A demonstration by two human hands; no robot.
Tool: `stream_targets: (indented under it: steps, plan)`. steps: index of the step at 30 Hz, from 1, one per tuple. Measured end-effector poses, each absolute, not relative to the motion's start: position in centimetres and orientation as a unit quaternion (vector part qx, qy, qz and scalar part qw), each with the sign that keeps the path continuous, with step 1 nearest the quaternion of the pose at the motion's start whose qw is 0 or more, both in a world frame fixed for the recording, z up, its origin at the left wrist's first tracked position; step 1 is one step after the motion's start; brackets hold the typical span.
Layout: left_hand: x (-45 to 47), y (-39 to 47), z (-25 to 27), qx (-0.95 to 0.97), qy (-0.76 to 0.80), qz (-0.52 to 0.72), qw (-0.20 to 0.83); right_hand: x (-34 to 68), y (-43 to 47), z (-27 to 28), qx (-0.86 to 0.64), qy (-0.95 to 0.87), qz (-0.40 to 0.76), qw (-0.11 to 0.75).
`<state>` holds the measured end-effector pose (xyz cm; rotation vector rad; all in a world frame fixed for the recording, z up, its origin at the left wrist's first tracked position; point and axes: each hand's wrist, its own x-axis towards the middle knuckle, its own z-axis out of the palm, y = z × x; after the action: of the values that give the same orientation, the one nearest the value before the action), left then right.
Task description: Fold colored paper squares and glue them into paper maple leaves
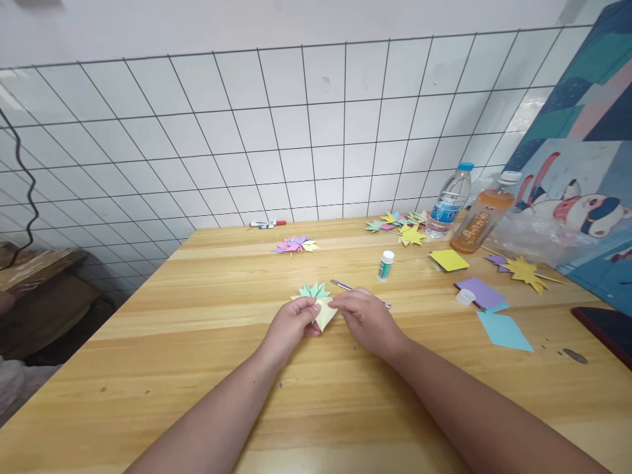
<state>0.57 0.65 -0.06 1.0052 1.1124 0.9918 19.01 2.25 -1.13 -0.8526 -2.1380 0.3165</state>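
Head view: left fingers [303, 305] pinch cream paper [324, 316]; right hand [368, 319], grip unclear, partly hides slim tool [341, 285] near gluestick [386, 266].

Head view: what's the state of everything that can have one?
Pale yellow paper, folded
Left hand, pinching that paper
Right hand, at its edge, grip unclear
Green paper piece, folded
Water bottle, capped, standing
Orange drink bottle, capped, standing
Glue stick, upright
Slim tool, lying, partly hidden
Light blue sheet, flat
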Motion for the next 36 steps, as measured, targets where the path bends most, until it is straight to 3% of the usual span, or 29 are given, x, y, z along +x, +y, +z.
stream_targets:
  steps: [17, 27, 36]
  plan:
    - [0.68, 0.41, 0.28, 0.455, 0.489, 0.404, 0.625, 18.98, 2.02, -0.47, -0.346, -0.848, 0.103, 0.387]
    - [0.93, 0.28, 0.50, 0.463, 0.493, 0.398, 0.620, 18.25, 1.86, -0.98, -0.456, -0.694, 0.361, 0.423]
    - [0.99, 0.31, 0.38, 0.469, 0.494, 0.396, 0.616, 18.25, 2.15, -1.03, -0.456, -0.719, 0.328, 0.408]
